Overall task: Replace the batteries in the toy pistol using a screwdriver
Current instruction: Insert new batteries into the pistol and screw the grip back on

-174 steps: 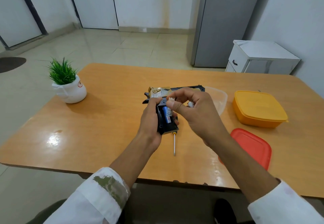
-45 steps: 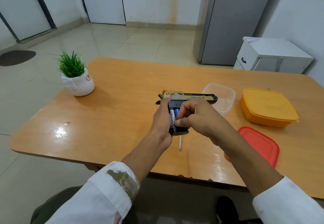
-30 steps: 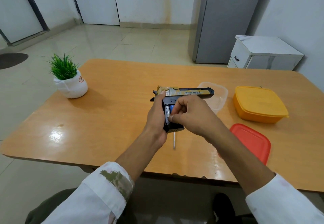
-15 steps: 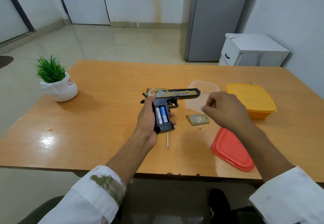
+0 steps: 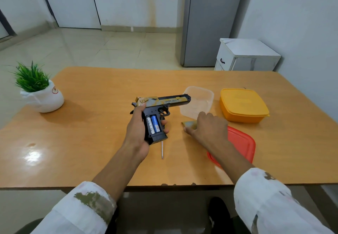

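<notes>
The left hand (image 5: 137, 129) holds the toy pistol (image 5: 161, 103) by its grip, lifted just above the desk (image 5: 91, 124) with the barrel pointing right; its fingers (image 5: 164, 122) wrap round the front of the grip and the thumb sits behind. Two batteries (image 5: 153, 124) lie side by side in the open well. To my eye the pistol is hollow plastic, light and stiff, and glossy enough to slip a little; the grip seems the sound place to hold it, with fingers kept off the open well so nothing gets nudged loose.

The right hand (image 5: 210, 127) lies palm down over the battery cover (image 5: 189, 123) on the desk, just beside the red lid (image 5: 239, 144); most of the cover is hidden beneath it, so I cannot tell whether it is pinched yet. It looks like a thin, small plate; I'd expect it to need lifting by an edge off so smooth a top. The screwdriver (image 5: 162, 149) lies on the desk below the pistol's butt, with only its shaft showing.

The desk is orange-brown laminate, shiny, with a patch of glare near the left; it also carries a clear tub (image 5: 198, 100), a lidded yellow box (image 5: 243, 105) and a potted plant (image 5: 42, 98) far left. Beyond are a pale tiled floor (image 5: 91, 48), white walls, a tall grey cabinet (image 5: 208, 21) and a small white cupboard (image 5: 247, 54).
</notes>
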